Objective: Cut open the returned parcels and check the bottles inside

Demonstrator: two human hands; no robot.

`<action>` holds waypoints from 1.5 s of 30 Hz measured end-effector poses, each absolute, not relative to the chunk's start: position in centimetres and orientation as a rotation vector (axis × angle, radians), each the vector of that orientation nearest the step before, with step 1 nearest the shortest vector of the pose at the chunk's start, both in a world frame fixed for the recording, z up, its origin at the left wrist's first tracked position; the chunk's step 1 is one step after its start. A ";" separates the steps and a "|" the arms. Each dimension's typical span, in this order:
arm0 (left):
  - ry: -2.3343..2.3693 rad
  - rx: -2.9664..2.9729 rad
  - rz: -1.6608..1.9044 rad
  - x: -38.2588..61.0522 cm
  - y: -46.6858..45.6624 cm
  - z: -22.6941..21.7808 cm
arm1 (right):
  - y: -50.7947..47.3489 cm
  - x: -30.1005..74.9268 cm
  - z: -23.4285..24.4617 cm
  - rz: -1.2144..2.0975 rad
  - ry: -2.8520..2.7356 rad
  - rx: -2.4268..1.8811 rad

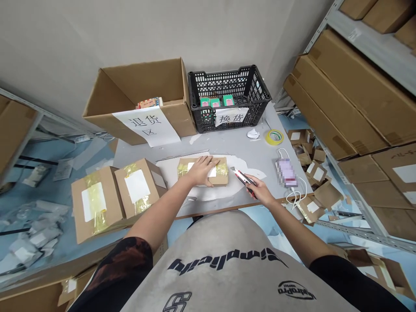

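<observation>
The small box [222,173] appears taped and uncut, left hand [199,170] lying spread on it, right hand [259,190] closed around a utility knife [239,175].

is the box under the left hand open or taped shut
Taped shut, it seems: the box has a flat top with yellow tape at both ends; the left hand covers part of the middle.

Small carton [220,180]: matt cardboard, bound in glossy, wrinkled plastic tape [222,168]; knife [242,177]: smooth plastic casing, metal blade [232,169]; crate [195,114]: plastic lattice; sign [145,129]: matt paper; tabletop [256,151]: smooth, low sheen; shirt [227,281]: matt cloth
</observation>
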State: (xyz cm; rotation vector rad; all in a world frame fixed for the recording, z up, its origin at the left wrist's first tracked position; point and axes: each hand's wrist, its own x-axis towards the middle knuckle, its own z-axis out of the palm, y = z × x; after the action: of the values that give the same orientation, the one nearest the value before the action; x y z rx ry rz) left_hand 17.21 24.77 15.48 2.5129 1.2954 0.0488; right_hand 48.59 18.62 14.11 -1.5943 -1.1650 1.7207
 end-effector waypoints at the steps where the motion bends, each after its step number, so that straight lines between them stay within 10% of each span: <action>1: 1.295 2.516 0.043 17.3 24.7 15.5 | 18.4 48.4 13.9 1.720 -1.152 -1.592; 32: 1.472 2.562 -0.160 10.1 25.3 15.3 | 20.3 48.3 16.5 1.747 -1.318 -1.688; 45: 2.074 1.449 0.442 7.7 15.8 14.6 | 20.9 48.1 18.8 1.789 -1.417 -1.766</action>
State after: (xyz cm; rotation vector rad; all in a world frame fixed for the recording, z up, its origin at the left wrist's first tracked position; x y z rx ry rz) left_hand 7.73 15.79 14.56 1.4487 2.0736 0.4421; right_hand 48.14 20.90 18.79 -1.7656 -1.4169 1.7892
